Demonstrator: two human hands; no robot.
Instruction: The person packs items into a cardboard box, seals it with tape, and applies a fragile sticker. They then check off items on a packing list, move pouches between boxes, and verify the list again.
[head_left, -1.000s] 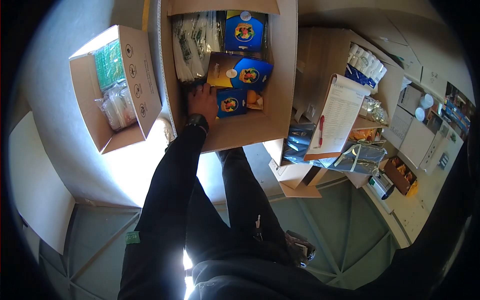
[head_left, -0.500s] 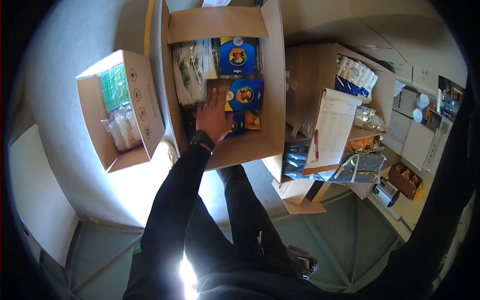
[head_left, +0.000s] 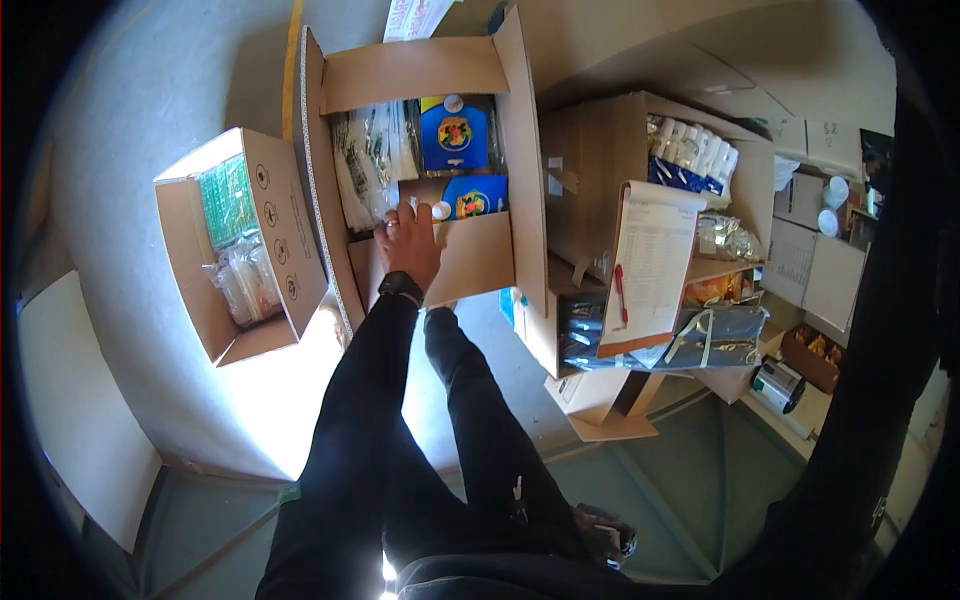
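Note:
My left hand (head_left: 408, 245) is at the near side of a large open cardboard box (head_left: 322, 190). Its bent fingers are closed over the edge of the near flap (head_left: 475, 255), though the fingertips are partly hidden. Under and beyond that flap lie blue packages with a food picture (head_left: 455, 137) and clear plastic packets (head_left: 365, 160). The flap covers the nearest contents. My right sleeve (head_left: 850, 440) runs up the right side, and its hand is out of view.
A smaller open box (head_left: 285, 225) with green and clear packets stands at left. To the right, a clipboard (head_left: 650, 265) with a red pen leans on boxes of white bottles (head_left: 690, 150) and dark packs (head_left: 720, 335). My legs are just below the large box.
My left hand has drawn back from the blue packages to the near flap, which now leans inward over them. The view has shifted slightly.

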